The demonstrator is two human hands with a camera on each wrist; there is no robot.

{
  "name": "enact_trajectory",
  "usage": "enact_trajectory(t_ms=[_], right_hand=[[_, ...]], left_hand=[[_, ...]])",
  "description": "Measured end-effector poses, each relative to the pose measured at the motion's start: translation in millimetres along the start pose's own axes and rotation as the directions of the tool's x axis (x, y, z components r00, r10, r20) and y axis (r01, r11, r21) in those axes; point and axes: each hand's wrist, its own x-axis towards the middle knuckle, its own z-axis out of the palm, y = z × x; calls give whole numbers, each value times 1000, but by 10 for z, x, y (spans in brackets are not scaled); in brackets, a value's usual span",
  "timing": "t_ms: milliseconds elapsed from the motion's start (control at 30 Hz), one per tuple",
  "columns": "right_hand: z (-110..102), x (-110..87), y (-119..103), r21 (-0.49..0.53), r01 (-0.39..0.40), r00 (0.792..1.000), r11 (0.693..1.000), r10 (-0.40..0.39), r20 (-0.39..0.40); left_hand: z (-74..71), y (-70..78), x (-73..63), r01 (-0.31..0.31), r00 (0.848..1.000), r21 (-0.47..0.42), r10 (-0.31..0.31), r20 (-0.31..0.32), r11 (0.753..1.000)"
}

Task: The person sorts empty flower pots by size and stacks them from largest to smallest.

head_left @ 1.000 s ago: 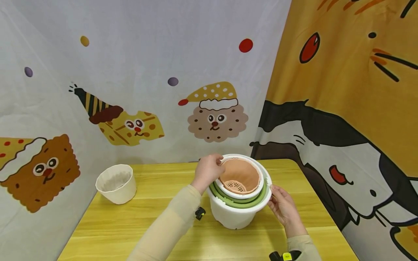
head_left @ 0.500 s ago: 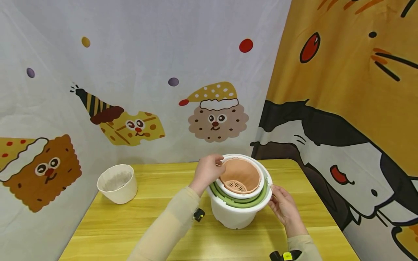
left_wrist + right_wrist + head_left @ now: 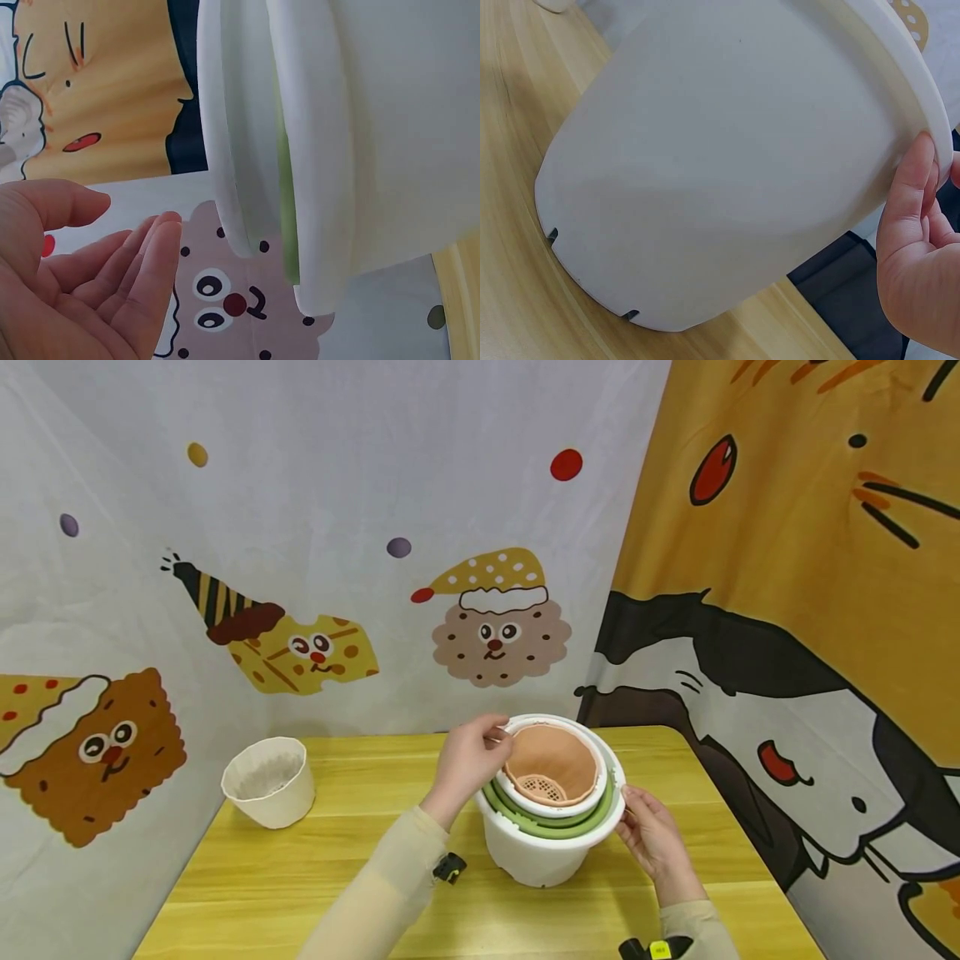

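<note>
A nest of flower pots stands upright on the table in the head view. Outermost is a large white pot point(image 3: 536, 860); inside it sit a green pot point(image 3: 558, 832), a smaller white pot point(image 3: 562, 811) and a terracotta-coloured pot point(image 3: 555, 756) with a perforated base. My right hand point(image 3: 654, 835) pinches the large white pot's rim on the right, thumb and fingers at its edge in the right wrist view. On the left, my left hand point(image 3: 470, 764) hovers beside the rims; the left wrist view shows its fingers point(image 3: 161, 262) extended, apart from the pots and holding nothing.
An off-white faceted pot point(image 3: 270, 802) stands alone at the table's left. The wooden table point(image 3: 360, 835) backs onto a printed cloth point(image 3: 322, 527), with an orange cartoon cloth point(image 3: 787, 552) along the right.
My left hand has drawn slightly left, away from the terracotta-coloured pot's rim. The right hand and the nested pots look unmoved.
</note>
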Motion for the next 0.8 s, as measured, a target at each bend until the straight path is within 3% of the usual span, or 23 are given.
enact_trajectory(t_ms=[133, 300, 567, 667, 800], right_hand=[[2, 5, -1, 0, 0, 1000, 1000, 0, 3], [3, 3, -2, 3, -3, 1000, 1000, 3, 5], [2, 1, -2, 9, -1, 1000, 1000, 1, 10], [2, 0, -3, 15, 0, 1000, 1000, 0, 9], [4, -3, -8, 17, -6, 1000, 1000, 6, 7]], left_hand=[[-36, -39, -41, -29, 999, -15, 28, -32, 999], [-80, -121, -100, -70, 991, -43, 65, -121, 997], [-136, -338, -223, -83, 956, -101, 51, -288, 991], [-162, -479, -276, -56, 939, -117, 12, -345, 992], [-203, -659, -361, 35, 927, -160, -92, -364, 987]])
